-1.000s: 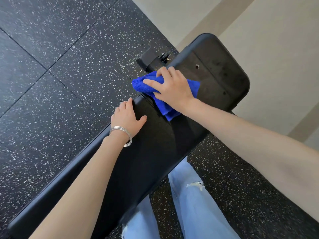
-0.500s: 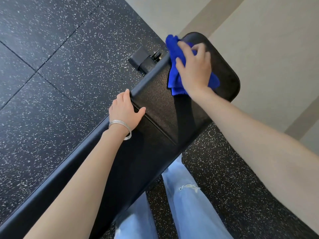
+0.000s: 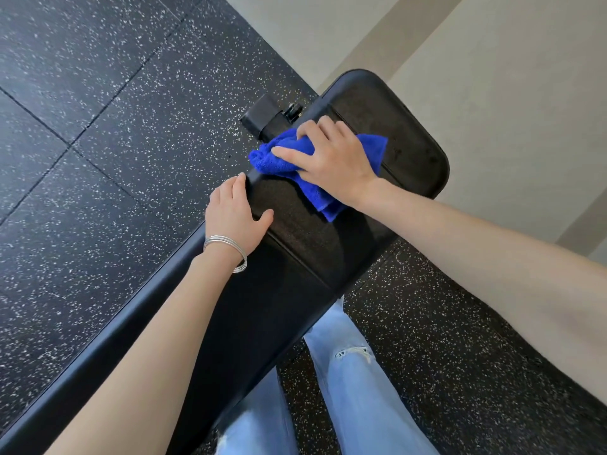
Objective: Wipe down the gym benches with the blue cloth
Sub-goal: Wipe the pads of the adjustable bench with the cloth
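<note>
The right hand lies palm down on the blue cloth, thumb stretched out, fingers bent over its bunched top, pressing it to the bench just above the frame's centre. The left hand holds the bench's left edge just below the cloth, fingers down the side, thumb spread on the pad, thin silver bangles at the wrist. The black bench runs from lower left to upper right. A black bracket juts out beside the cloth. Jeans show at the bottom, on speckled black floor; beige wall fills the upper right.
</note>
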Demonstrator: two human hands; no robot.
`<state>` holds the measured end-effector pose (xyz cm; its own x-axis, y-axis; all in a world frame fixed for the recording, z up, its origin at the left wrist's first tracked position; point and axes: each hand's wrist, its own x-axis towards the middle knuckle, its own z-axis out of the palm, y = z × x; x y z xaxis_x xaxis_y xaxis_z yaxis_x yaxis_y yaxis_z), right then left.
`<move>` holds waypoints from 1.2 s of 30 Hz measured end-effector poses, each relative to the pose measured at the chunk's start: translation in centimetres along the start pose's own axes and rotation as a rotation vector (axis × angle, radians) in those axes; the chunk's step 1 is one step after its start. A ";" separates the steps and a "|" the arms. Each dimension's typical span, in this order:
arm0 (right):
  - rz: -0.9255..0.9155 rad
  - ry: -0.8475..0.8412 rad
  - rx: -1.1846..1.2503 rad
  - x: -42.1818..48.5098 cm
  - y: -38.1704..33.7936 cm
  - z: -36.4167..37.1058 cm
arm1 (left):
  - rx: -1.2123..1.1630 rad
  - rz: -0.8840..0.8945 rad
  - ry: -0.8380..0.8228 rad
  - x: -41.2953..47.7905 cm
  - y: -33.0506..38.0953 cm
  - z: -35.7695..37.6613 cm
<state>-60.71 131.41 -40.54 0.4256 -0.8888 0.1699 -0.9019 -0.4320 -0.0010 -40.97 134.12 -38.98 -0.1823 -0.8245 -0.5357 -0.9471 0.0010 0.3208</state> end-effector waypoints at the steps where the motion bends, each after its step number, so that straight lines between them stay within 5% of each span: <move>1: -0.027 0.017 -0.010 0.1 0.3 0.2 | -0.005 -0.011 0.005 0.2 0.4 0.1; 7: 0.058 0.006 -0.050 2.0 3.0 0.9 | 0.037 -0.006 0.045 1.2 2.9 0.5; 17: 0.646 -0.024 0.014 -2.7 9.9 -0.9 | 0.042 0.003 0.017 2.7 5.4 0.1; 23: 0.619 0.056 0.050 -9.2 6.5 -0.8 | 0.043 -0.023 0.024 3.2 6.0 0.3; 36: 0.518 0.068 0.146 -1.0 9.7 0.6 | 0.078 0.010 0.007 3.1 5.7 0.2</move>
<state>-69.88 128.05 -41.31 -0.0822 -0.9813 0.1740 -0.9707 0.0392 -0.2373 -46.98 131.69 -38.92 -0.1904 -0.8279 -0.5276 -0.9630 0.0530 0.2644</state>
